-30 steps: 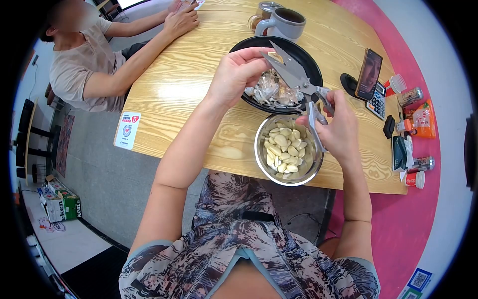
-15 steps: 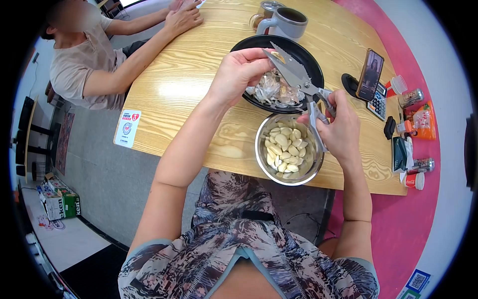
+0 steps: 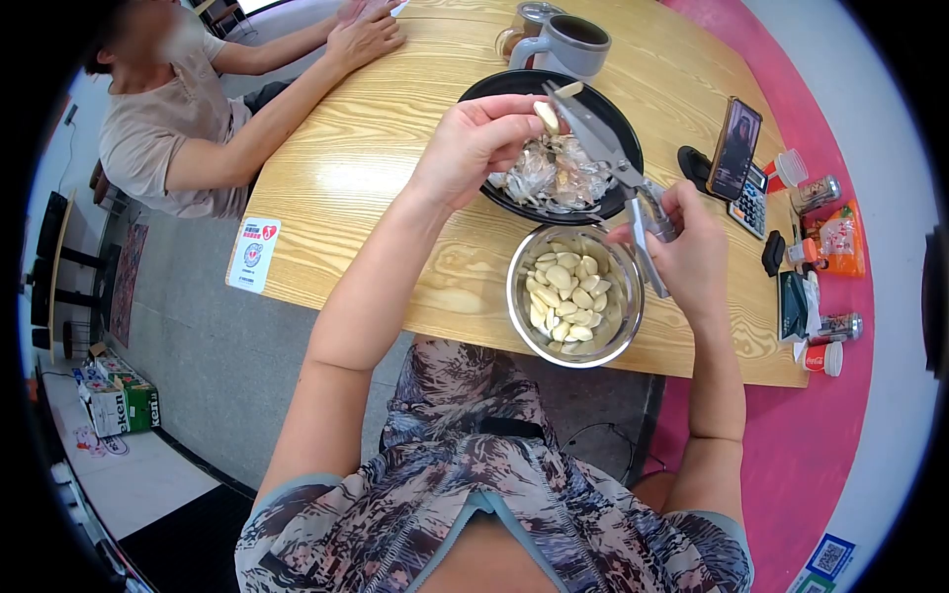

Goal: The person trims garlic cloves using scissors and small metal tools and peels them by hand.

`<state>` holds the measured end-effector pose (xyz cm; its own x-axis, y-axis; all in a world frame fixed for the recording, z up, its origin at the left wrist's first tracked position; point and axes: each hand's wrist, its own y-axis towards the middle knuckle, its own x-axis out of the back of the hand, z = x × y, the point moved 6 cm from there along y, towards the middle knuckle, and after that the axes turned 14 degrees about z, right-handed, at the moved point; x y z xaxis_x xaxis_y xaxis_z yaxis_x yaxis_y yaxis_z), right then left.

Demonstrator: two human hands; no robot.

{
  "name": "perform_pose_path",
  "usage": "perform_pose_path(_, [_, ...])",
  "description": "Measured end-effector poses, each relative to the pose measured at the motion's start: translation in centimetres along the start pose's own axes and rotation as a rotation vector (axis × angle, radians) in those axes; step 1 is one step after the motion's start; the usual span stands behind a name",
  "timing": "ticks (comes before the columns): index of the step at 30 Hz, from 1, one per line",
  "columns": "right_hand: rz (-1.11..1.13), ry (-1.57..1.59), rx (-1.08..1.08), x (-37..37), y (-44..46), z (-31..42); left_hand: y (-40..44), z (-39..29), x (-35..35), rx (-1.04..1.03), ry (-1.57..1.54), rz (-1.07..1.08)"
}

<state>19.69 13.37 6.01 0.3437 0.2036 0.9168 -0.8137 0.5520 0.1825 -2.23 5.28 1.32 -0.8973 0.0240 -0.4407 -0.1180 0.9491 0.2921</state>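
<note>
My left hand (image 3: 484, 143) pinches a pale garlic clove (image 3: 547, 118) between thumb and fingers, above the black plate. In my right hand (image 3: 682, 247) are grey-handled scissors (image 3: 605, 148), their blades pointing up and left, close to the clove. At the blade tips shows a small pale piece (image 3: 569, 90); whether it touches the metal I cannot tell. Below, the black plate (image 3: 634, 163) bears a heap of papery garlic skins (image 3: 554, 176). Nearer my body, a steel bowl (image 3: 514, 316) holds many peeled cloves (image 3: 565, 296).
Behind the plate stand a grey mug (image 3: 575, 47) and a glass jar (image 3: 539, 14). To the right are a propped phone (image 3: 735, 148), a calculator (image 3: 751, 206), cups and an orange packet (image 3: 841, 240). Another person (image 3: 178, 119) sits at the left, hands on the wooden table (image 3: 336, 178).
My right hand and the scissors have shifted slightly right and down, and the blades look closer together. The clove in my left hand now shows whole, with the pale piece at the blade tips.
</note>
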Motion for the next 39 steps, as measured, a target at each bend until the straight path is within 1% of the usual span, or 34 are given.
perform_pose_path(3, [-0.054,0.086,-0.055,0.6,-0.2,-0.7,0.1,-0.2,-0.1,-0.011,-0.024,0.050])
perform_pose_path(6, [-0.034,0.021,-0.090,1.6,-0.3,-0.7,0.1,-0.4,-0.1,-0.031,0.041,0.047])
perform_pose_path(8, [-0.008,-0.042,-0.128,1.8,-0.5,-0.7,-0.1,-0.8,-0.6,-0.018,0.175,0.055])
perform_pose_path(9, [-0.007,-0.043,-0.132,1.8,-0.7,-1.0,-0.2,-0.8,-0.9,-0.016,0.172,0.057])
perform_pose_path(10, [0.000,-0.056,-0.131,1.7,-0.8,-1.4,-0.2,-1.1,-2.2,-0.073,0.283,0.201])
perform_pose_path(12, [0.007,-0.071,-0.140,1.5,-1.2,-2.1,-1.1,-0.9,-4.4,0.021,0.423,0.443])
perform_pose_path(13, [0.029,-0.063,-0.159,1.3,-1.3,-2.4,-1.8,-0.9,-5.3,0.213,0.560,0.559])
perform_pose_path(15, [0.050,-0.056,-0.182,1.1,-1.4,-2.8,-1.7,-0.2,-6.3,0.202,0.685,0.601])
perform_pose_path(16, [0.067,-0.087,-0.184,1.1,-1.5,-2.7,-1.6,0.2,-6.3,0.204,0.680,0.603])
perform_pose_path(18, [0.085,-0.116,-0.185,1.1,-1.6,-2.7,-1.1,0.4,-4.9,0.151,0.548,0.409])
perform_pose_path(19, [0.083,-0.125,-0.180,1.2,-1.7,-2.7,-0.8,0.7,-4.4,0.153,0.548,0.409])
perform_pose_path(21, [0.083,-0.133,-0.179,1.3,-2.0,-2.9,0.0,-0.3,-2.2,-0.034,0.542,0.175])
perform_pose_path(22, [0.074,-0.109,-0.177,1.5,-2.2,-3.2,0.1,-0.3,-1.5,-0.075,0.522,0.110])
perform_pose_path(23, [0.065,-0.085,-0.175,1.6,-2.5,-3.5,0.2,0.0,-1.1,-0.072,0.519,0.109])
perform_pose_path(24, [0.071,-0.085,-0.177,1.7,-2.8,-4.0,0.1,0.0,-0.5,-0.041,0.668,0.050])
perform_pose_path(25, [0.061,-0.056,-0.232,1.9,-3.4,-5.0,0.0,0.1,-0.1,-0.010,0.818,-0.010])
perform_pose_path(26, [0.051,-0.026,-0.285,2.0,-4.1,-6.0,0.0,0.4,0.2,0.029,0.925,-0.031])
perform_pose_path(27, [0.055,-0.026,-0.285,1.9,-4.7,-6.7,-0.1,0.5,0.2,0.032,0.923,-0.034])
perform_pose_path(29, [0.040,-0.050,-0.419,1.9,-6.6,-9.0,-0.1,0.4,-0.4,0.066,1.198,-0.023])
perform_pose_path(30, [0.066,-0.076,-0.453,1.6,-7.4,-10.0,-0.1,0.2,-0.7,0.067,1.199,-0.022])
perform_pose_path(32, [0.074,-0.078,-0.484,0.5,-8.9,-12.2,-0.1,0.1,-1.2,0.206,1.351,-0.022])
perform_pose_path(33, [0.084,-0.081,-0.514,0.0,-9.6,-13.0,-0.1,0.4,-1.2,0.202,1.352,-0.012])
perform_pose_path(34, [0.124,-0.072,-0.563,-0.4,-9.9,-13.6,-0.1,0.5,-1.1,0.127,1.372,-0.037])
perform_pose_path(35, [0.117,-0.072,-0.571,-0.8,-10.2,-14.4,-0.2,0.4,-1.1,0.051,1.389,-0.062])
perform_pose_path(37, [0.022,0.009,-0.434,-1.5,-10.5,-15.5,-0.3,0.2,-1.4,0.048,1.333,-0.039])
perform_pose_path(39, [0.040,0.044,-0.449,-1.7,-10.7,-16.2,-0.1,0.2,-1.5,0.046,1.281,-0.030])
